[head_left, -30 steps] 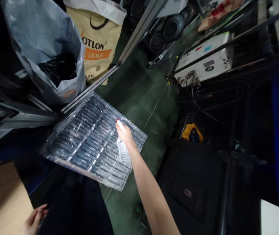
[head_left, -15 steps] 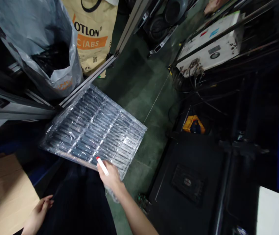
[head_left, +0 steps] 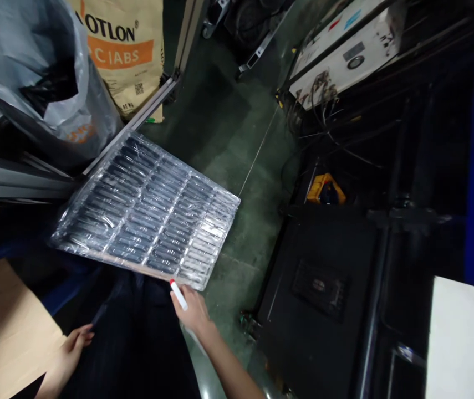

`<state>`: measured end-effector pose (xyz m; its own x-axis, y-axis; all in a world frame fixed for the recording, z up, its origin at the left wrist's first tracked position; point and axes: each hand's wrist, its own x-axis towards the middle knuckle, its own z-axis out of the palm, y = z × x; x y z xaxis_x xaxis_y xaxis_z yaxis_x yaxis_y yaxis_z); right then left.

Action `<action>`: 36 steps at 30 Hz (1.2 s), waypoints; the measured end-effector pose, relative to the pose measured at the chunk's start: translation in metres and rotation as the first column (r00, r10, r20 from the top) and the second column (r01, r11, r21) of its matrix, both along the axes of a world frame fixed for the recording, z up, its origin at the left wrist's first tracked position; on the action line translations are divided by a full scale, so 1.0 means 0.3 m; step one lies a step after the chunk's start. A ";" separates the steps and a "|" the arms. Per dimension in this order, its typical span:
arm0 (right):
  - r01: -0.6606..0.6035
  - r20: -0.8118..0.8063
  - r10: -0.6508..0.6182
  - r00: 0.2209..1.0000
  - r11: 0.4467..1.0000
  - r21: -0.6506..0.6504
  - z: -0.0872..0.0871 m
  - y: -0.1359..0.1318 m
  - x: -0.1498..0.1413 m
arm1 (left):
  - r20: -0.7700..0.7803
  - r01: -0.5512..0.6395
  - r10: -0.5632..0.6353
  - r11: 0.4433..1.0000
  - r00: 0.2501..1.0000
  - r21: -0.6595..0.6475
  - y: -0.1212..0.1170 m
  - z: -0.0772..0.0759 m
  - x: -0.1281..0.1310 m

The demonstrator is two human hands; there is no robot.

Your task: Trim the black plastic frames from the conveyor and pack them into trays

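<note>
A tray of several rows of dark, slender parts (head_left: 153, 205), wrapped in clear plastic film, sits tilted in front of my legs. At its near edge is my right hand (head_left: 193, 307), closed around a white marker pen (head_left: 179, 295) with a red end. A strip of clear film hangs below that wrist. My left hand (head_left: 74, 346) is lower left, beside the edge of a brown cardboard sheet (head_left: 8, 327). Its fingers are curled together; a faint film-like streak runs from the fingertips, but what they hold is unclear.
A grey plastic sack (head_left: 99, 111) with black contents and a printed beige bag (head_left: 124, 61) stand behind a metal rail (head_left: 149, 102). To the right are a dark machine (head_left: 324, 282), a yellow object (head_left: 326, 188), a white box with cables (head_left: 345, 58) and a white panel (head_left: 465, 343).
The view has shifted, so the tray and bags appear further left. My right hand with the marker pen has drawn back from the tray's top to its near edge.
</note>
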<state>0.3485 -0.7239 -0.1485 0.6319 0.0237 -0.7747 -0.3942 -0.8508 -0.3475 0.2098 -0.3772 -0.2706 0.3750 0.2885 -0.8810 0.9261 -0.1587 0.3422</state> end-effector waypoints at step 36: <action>-0.014 0.189 0.018 0.982 1.000 -0.021 -0.007 -0.369 0.516 | -0.021 0.193 -0.192 0.981 0.981 0.017 -0.138 0.038 0.091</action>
